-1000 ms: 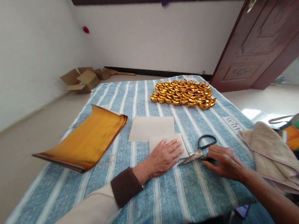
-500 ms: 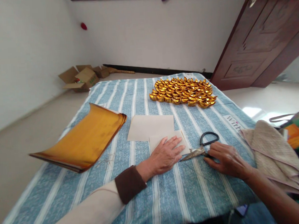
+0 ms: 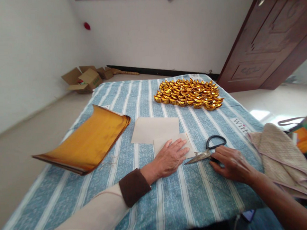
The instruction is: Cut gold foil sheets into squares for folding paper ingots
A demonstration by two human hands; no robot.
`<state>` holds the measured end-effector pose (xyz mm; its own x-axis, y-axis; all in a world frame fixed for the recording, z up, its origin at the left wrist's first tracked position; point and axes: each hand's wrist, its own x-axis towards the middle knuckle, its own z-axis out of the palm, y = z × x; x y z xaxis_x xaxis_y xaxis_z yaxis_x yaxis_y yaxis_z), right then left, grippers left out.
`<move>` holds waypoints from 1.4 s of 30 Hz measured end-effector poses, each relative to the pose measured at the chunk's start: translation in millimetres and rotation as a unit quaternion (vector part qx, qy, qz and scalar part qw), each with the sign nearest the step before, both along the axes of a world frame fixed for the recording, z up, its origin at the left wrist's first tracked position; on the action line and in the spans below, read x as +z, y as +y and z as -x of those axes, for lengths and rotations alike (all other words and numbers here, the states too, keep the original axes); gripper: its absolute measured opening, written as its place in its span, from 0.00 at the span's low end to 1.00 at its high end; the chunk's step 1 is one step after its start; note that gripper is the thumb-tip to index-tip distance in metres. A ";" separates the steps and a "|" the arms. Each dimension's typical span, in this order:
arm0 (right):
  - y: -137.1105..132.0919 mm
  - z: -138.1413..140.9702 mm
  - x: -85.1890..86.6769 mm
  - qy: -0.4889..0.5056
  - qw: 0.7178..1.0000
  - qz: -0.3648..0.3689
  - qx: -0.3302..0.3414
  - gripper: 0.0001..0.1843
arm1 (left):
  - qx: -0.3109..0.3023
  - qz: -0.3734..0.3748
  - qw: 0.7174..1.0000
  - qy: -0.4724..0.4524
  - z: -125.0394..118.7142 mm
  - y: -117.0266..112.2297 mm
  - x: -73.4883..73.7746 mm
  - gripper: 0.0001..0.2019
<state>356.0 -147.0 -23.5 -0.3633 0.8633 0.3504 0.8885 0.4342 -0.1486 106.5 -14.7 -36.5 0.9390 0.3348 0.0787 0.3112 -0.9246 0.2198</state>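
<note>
Under my left hand (image 3: 171,158) lies the small sheet (image 3: 160,144), pale side up, its far edge overlapping the near right part of a larger sheet (image 3: 155,129). That hand is spread flat on the paper, fingers slightly apart, pressing rather than gripping. My right hand (image 3: 230,162) is curled round the near handle of the scissors (image 3: 203,156), whose black far loop stands clear of my fingers. The blades point left, just beside the small sheet's near right corner; I cannot tell whether they touch it. My hands are apart, with the scissors between them.

To the left of the sheets, well apart from them, rests a stack of gold paper (image 3: 86,140), its ends curling up. Beyond, toward the far right of the surface, gold folded pieces (image 3: 188,94) sit packed in close rows. A striped blue cloth (image 3: 148,205) covers the surface. Right of my right hand is a beige towel (image 3: 281,159). On the floor past the far left corner stands an open carton (image 3: 89,80); a brown door (image 3: 258,46) is at the far right.
</note>
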 end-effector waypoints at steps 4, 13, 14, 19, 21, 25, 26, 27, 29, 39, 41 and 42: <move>1.8 1.3 -1.7 0.000 1.000 -0.004 0.009 0.15 | -0.003 -0.011 1.000 0.000 0.3 0.5 -1.0 0.16; 2.8 -2.8 -7.3 0.024 0.999 -0.001 0.040 0.14 | -0.007 -0.018 1.000 0.021 0.8 0.9 1.0 0.17; 2.7 -3.4 -7.8 0.028 0.999 0.000 0.043 0.14 | -0.008 -0.020 1.000 0.023 0.7 1.0 0.9 0.17; 1.5 -5.1 -9.6 0.039 0.998 0.004 0.049 0.14 | -0.008 -0.016 0.999 0.052 -0.2 1.5 2.7 0.18; -0.1 -5.7 -10.3 0.041 0.998 0.005 0.054 0.14 | -0.006 -0.011 0.998 0.054 -0.4 1.5 3.6 0.18; -6.8 -6.7 -11.0 0.037 0.998 0.001 0.052 0.15 | -0.009 -0.007 0.999 0.048 -0.3 1.7 4.2 0.18; -8.8 -6.7 -10.9 0.038 0.998 0.001 0.049 0.14 | -0.009 -0.006 0.999 0.048 -0.3 1.8 4.2 0.19; -10.8 -6.6 -10.6 0.039 0.998 0.001 0.047 0.14 | -0.009 -0.006 0.999 0.049 -0.3 1.8 4.1 0.19; -13.9 -6.4 -9.7 0.041 0.998 0.002 0.044 0.15 | -0.008 -0.006 0.999 0.052 -0.5 1.9 3.7 0.19; -4.4 3.6 -7.4 0.025 0.999 -0.016 0.036 0.16 | -0.013 -0.012 0.999 0.050 -1.4 2.2 1.6 0.19; -0.9 7.6 -5.9 0.023 0.999 -0.021 0.037 0.16 | -0.014 -0.008 0.999 0.050 -1.7 2.4 1.2 0.19; 0.3 9.1 -5.2 0.023 0.999 -0.021 0.038 0.16 | -0.015 -0.006 0.999 0.049 -1.8 2.5 0.9 0.19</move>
